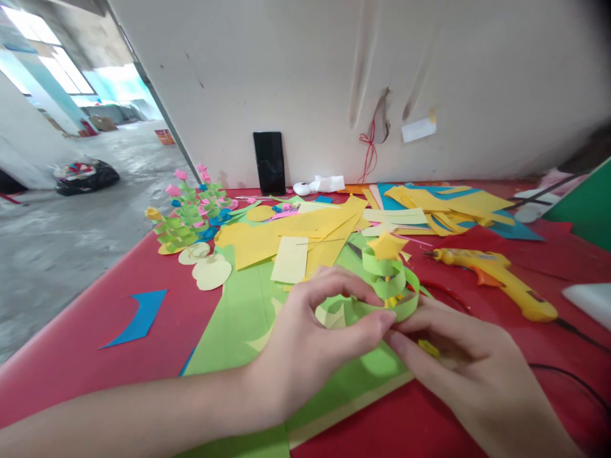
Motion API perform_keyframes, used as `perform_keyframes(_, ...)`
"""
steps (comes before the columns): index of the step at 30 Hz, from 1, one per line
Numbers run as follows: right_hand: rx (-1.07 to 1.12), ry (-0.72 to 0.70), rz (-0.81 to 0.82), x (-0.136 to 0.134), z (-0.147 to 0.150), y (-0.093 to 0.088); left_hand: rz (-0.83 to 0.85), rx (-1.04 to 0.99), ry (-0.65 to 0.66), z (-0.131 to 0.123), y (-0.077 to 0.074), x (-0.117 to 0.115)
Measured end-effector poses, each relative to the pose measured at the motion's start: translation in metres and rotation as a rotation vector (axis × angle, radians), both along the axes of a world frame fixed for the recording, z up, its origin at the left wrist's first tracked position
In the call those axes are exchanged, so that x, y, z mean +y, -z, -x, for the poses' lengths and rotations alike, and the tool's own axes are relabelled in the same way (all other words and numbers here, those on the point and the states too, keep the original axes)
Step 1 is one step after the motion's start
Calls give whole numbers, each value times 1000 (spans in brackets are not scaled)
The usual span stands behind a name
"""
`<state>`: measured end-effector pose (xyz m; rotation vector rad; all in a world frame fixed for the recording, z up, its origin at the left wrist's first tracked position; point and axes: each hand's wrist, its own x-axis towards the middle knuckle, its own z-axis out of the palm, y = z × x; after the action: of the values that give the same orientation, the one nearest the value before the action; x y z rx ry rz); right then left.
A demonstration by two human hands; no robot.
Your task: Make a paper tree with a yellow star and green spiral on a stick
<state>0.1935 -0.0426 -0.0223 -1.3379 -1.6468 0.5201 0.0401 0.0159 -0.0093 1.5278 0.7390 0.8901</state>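
Between my hands is a small paper Christmas tree [407, 310] made of looped light-green strips, topped by a yellow paper star [386, 246] and with small yellow pieces inside. My left hand [329, 318] pinches the lower green loop between thumb and fingertips. From the right, my right hand [453, 350] grips the same loop near its base, the thumb close to my left thumb. A bit of yellow paper [428, 347] shows by the right fingers. The tree's underside is hidden by my hands. Below lies a large green paper sheet [243, 318].
Finished paper trees [191, 213] stand at the back left beside pale paper discs [212, 272]. A yellow glue gun [496, 273] lies at the right with its cord. Yellow paper sheets [258, 242] cover the middle. A phone [270, 163] leans on the wall; a blue scrap [140, 318] lies left.
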Motion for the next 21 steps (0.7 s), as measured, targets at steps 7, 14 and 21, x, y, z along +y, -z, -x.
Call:
perform_keyframes(7, 53, 13, 57, 1, -1, -6, 23, 20, -33, -1, -3, 2)
perform_keyframes(14, 127, 86, -40, 5, -2, -8, 141, -125, -91, 0, 0, 11)
perform_keyframes(21, 76, 124, -88, 8, -3, -9, 125, -123, -230, 2, 1, 15)
